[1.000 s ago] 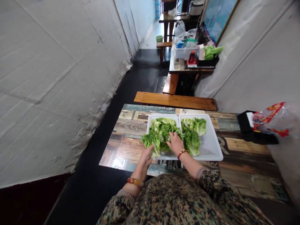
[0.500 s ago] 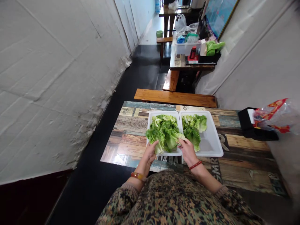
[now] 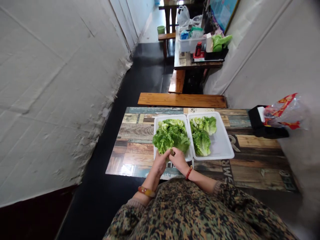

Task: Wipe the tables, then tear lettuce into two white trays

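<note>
Two white plastic trays stand side by side on the wood-patterned table. The left tray [image 3: 155, 125] is heaped with green lettuce leaves [image 3: 172, 131]. In the right tray [image 3: 222, 146] more lettuce [image 3: 201, 138] lies along the left side. My left hand [image 3: 161, 160] is closed on the stem end of a lettuce leaf [image 3: 163, 143] at the left tray's near edge. Fingers pinched together, my right hand [image 3: 178, 159] meets it at the same stem end. The fingertips partly hide what is between them.
A black box with a red and clear plastic bag [image 3: 282, 113] sits at the table's right end. Beyond the table's far edge runs a wooden bench [image 3: 181, 99]. Another table [image 3: 186, 64] farther back carries a bin, a red bottle and bags. Walls flank both sides.
My right hand has moved left from the gap between the trays to meet my left hand. A leaf now lies at the near part of the right tray's lettuce. The view has shifted slightly.
</note>
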`<state>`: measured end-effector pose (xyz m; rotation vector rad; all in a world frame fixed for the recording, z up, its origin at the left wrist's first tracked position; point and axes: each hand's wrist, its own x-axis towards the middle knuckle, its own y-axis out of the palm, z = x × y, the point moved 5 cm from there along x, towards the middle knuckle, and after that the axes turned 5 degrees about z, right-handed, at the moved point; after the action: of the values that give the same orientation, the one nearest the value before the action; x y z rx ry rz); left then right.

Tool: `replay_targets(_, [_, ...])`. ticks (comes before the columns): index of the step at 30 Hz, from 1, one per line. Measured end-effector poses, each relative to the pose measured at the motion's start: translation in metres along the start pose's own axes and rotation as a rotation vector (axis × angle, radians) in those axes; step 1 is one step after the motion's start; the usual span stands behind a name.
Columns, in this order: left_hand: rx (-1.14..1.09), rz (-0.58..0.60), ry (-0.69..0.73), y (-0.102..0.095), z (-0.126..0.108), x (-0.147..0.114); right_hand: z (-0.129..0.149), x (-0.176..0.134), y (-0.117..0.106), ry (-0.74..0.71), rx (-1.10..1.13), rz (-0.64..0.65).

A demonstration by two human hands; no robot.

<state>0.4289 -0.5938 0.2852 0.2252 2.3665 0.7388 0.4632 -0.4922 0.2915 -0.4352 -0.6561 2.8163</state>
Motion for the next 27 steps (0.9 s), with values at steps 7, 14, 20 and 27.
replay_targets(7, [-0.044,-0.259,-0.047,-0.046,-0.008,0.015,-0.017,0.030,-0.073,-0.054,-0.129,-0.182])
replay_targets(14, [-0.049,-0.242,-0.083,-0.046,-0.008,0.011,-0.025,0.034,-0.099,-0.143,-0.558,-0.130])
replay_targets(20, [-0.046,-0.240,-0.080,-0.046,-0.008,0.013,-0.010,0.040,-0.104,-0.205,-0.319,0.017])
replay_targets(27, [-0.047,-0.231,-0.064,-0.046,-0.010,0.013,-0.025,0.031,-0.088,-0.183,-0.679,-0.080])
